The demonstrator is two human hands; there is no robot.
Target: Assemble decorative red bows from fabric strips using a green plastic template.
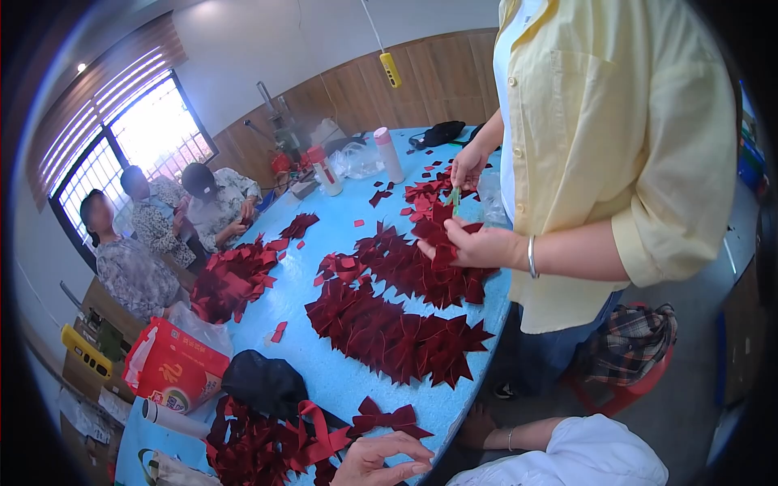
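At the lower edge of the table, my left hand (379, 458) has bent fingers apart, with nothing visible between them. Just beyond it lies a dark red fabric bow (391, 419), and to its left a loop of brighter red ribbon (322, 437). A heap of dark red bows (247, 449) also lies to the left of this hand. From a white sleeve, my right hand (478, 427), with a bracelet at the wrist, reaches to the shaded table edge. Its fingers are too dark to make out.
Rows of dark red bows (397, 336) cover part of the blue table (267, 312). A person in a yellow shirt (600, 154) stands at right, holding red pieces (442, 235). Other people sit far left. A red bag (174, 364), black cloth (263, 385) and bottles (389, 154) stand about.
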